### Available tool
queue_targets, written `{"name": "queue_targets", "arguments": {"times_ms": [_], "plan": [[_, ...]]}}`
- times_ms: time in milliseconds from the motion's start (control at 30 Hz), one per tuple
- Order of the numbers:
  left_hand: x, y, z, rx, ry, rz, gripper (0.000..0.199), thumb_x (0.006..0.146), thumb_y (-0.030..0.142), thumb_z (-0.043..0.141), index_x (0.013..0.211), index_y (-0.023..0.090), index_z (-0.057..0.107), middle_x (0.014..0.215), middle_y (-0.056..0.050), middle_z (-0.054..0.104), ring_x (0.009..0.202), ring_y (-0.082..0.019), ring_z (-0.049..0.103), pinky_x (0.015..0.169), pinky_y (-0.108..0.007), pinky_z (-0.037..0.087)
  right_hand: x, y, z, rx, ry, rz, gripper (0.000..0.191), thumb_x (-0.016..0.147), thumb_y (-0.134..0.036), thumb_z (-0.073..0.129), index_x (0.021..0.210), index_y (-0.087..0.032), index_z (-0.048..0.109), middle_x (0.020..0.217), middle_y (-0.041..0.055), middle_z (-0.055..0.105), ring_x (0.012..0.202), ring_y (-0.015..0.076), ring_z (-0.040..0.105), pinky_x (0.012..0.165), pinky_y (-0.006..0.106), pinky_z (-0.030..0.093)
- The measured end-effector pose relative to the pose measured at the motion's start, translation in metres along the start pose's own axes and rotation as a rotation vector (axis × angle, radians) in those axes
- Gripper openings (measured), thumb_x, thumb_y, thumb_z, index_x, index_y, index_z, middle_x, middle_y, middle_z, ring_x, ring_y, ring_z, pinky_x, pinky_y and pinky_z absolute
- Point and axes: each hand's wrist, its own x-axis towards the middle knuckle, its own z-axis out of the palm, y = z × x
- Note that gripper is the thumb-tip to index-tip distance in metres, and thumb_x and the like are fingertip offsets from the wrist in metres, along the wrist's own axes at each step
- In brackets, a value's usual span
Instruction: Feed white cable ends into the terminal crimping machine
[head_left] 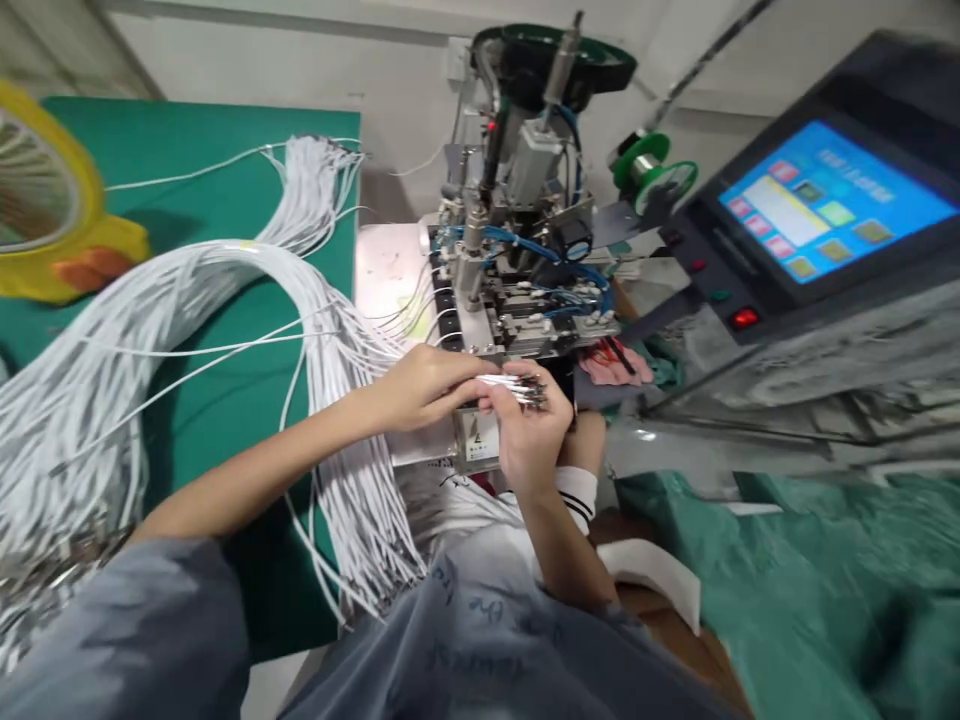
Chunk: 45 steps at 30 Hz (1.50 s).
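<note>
My left hand (pixel 427 385) is closed around a small bunch of white cables (pixel 506 381) in front of the machine. On the other side of the same bunch, my right hand (pixel 536 425) grips it near its dark metal-tipped ends, thumb across the strands. The bunch's tips point right. Below and left of my left hand, a large bundle of white cables (pixel 349 440) hangs over the table edge toward my lap. Several thin wires run from the bundle side into the slots of the bench machine (pixel 495 290), just beyond my hands.
A green table (pixel 187 140) lies on the left, with more white cables (pixel 311 190) and a yellow fan (pixel 97 220) on it. A control panel with a lit screen (pixel 832 210) stands at the right, near a green spool (pixel 652 170). Green cloth (pixel 810 580) fills the lower right.
</note>
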Motion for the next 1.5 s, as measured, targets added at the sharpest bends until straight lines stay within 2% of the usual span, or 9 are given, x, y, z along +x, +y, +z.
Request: {"name": "queue_targets", "arguments": {"times_ms": [67,200,400,567,767,900,1133,1333,1500], "plan": [[0.005,0.006,-0.005,0.01,0.028,-0.015,0.025,0.095,0.027,0.041,0.087,0.015,0.062,0.068,-0.001,0.061,0.059,-0.009,0.055,0.056,-0.02,0.037,-0.003,-0.009,-0.003,-0.007,-0.004,0.053,0.027,0.075,-0.029,0.069,0.1,-0.021,0.06,0.075,-0.0008,0.065,0.059,0.0112,0.062,0.059,0.025,0.055],[0.014,0.008,-0.012,-0.063,0.03,-0.047,0.028,0.093,0.026,0.043,0.073,0.013,0.057,0.066,0.0,0.052,0.058,-0.008,0.047,0.057,-0.021,0.035,-0.001,-0.02,-0.006,0.059,-0.028,0.066,0.032,0.08,-0.036,0.062,0.107,-0.02,0.059,0.082,0.0027,0.066,0.068,0.0133,0.064,0.065,0.029,0.056],[0.019,0.002,-0.015,-0.215,0.094,-0.088,0.022,0.09,0.024,0.051,0.073,0.013,0.059,0.064,0.002,0.05,0.056,-0.007,0.043,0.053,-0.019,0.032,0.014,-0.029,-0.017,-0.052,0.035,0.058,0.019,0.085,-0.034,0.055,0.085,-0.018,0.064,0.061,-0.002,0.056,0.055,0.0102,0.052,0.056,0.026,0.044],[0.016,0.003,-0.013,-0.281,0.093,-0.12,0.016,0.087,0.024,0.055,0.077,0.014,0.06,0.067,0.002,0.056,0.059,-0.006,0.048,0.054,-0.018,0.035,0.013,-0.033,-0.019,-0.155,0.001,-0.005,0.025,0.085,-0.029,0.057,0.064,-0.016,0.06,0.058,-0.0016,0.053,0.056,0.0101,0.049,0.057,0.025,0.037],[0.013,0.015,-0.014,-0.284,0.093,-0.087,0.01,0.086,0.022,0.057,0.081,0.016,0.063,0.07,0.002,0.058,0.059,-0.006,0.047,0.053,-0.017,0.035,0.002,-0.033,-0.012,-0.1,-0.068,0.048,0.02,0.084,-0.031,0.059,0.069,-0.017,0.06,0.056,-0.0028,0.052,0.053,0.0098,0.046,0.054,0.024,0.037],[0.012,0.015,-0.012,-0.264,0.154,-0.113,0.014,0.088,0.025,0.056,0.078,0.015,0.06,0.068,0.003,0.056,0.057,-0.006,0.046,0.053,-0.018,0.035,0.002,-0.035,-0.012,-0.106,-0.095,0.054,0.024,0.084,-0.032,0.058,0.064,-0.017,0.057,0.055,-0.0028,0.053,0.052,0.0099,0.046,0.054,0.024,0.037],[0.01,0.019,-0.009,-0.246,0.14,-0.194,0.028,0.09,0.031,0.051,0.067,0.014,0.052,0.061,0.003,0.048,0.056,-0.008,0.041,0.052,-0.02,0.032,0.005,-0.039,-0.011,-0.121,-0.124,0.098,0.026,0.083,-0.029,0.055,0.06,-0.017,0.054,0.053,-0.0028,0.052,0.052,0.0096,0.045,0.053,0.023,0.036],[0.01,0.028,-0.011,-0.267,0.141,-0.23,0.031,0.091,0.03,0.049,0.064,0.014,0.048,0.059,0.003,0.045,0.055,-0.007,0.04,0.052,-0.02,0.032,0.002,-0.034,-0.01,0.013,-0.138,0.166,0.014,0.083,-0.028,0.055,0.076,-0.017,0.06,0.056,-0.0037,0.052,0.052,0.0088,0.046,0.053,0.023,0.036],[0.011,0.029,-0.009,-0.215,0.195,-0.214,0.03,0.09,0.028,0.05,0.063,0.015,0.048,0.057,0.004,0.046,0.052,-0.007,0.039,0.05,-0.019,0.031,0.0,-0.03,-0.011,0.016,-0.142,0.129,0.014,0.084,-0.029,0.056,0.08,-0.018,0.062,0.058,-0.0037,0.053,0.052,0.0083,0.048,0.054,0.023,0.04]]}}
